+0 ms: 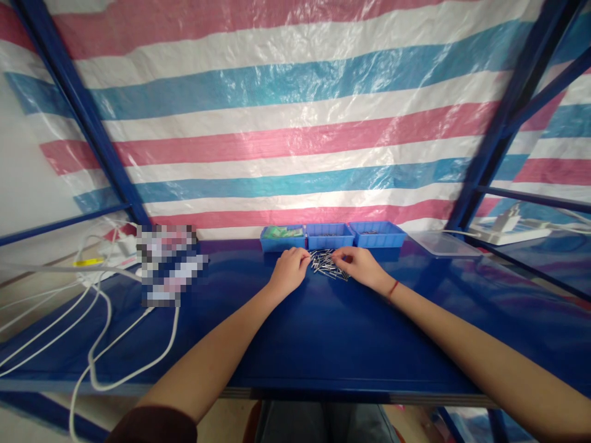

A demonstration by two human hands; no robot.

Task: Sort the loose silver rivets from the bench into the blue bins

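Crisscrossed metal pieces (325,264) lie between my left hand (289,271) and my nearer right hand (364,266), over their right edge. My fingertips bunch on both; I can't tell if they pinch any.

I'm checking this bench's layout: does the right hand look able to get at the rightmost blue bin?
Probably yes. The right hand is close in front of the rightmost blue bin, whose top looks open, and nothing visible stands between them.
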